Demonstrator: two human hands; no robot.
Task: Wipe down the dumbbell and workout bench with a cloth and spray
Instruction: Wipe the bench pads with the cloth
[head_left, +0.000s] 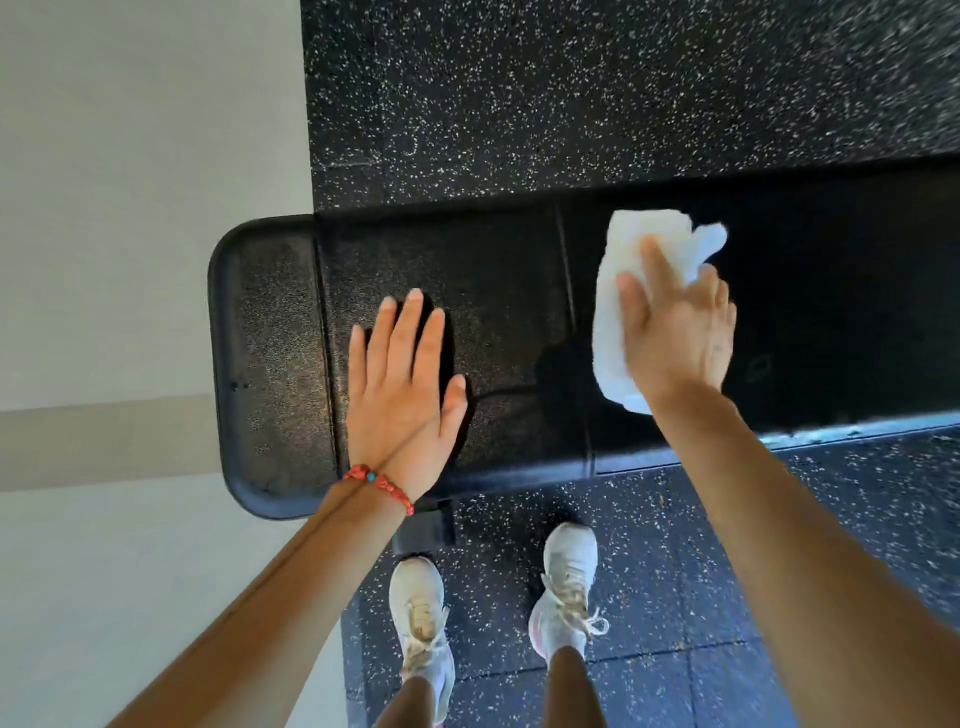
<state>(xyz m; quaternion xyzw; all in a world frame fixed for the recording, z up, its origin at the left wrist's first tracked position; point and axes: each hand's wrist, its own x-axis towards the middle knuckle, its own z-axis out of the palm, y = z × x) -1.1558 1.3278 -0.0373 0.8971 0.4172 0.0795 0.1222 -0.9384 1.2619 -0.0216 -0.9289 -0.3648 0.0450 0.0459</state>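
A black padded workout bench (270, 364) runs across the view from left to right. My left hand (402, 395) lies flat on the pad near its left end, fingers straight and spread. A white cloth (615, 291) lies on the bench to the right of the seam. My right hand (675, 332) presses down on the cloth with straight fingers. The pad to the right of the cloth looks dark and glossy. No dumbbell or spray bottle is in view.
The bench stands on black speckled rubber floor (571, 93). A pale floor (130, 208) lies under its left end. My two feet in white shoes (569, 566) stand close to the bench's near edge, beside a black bench foot (423, 530).
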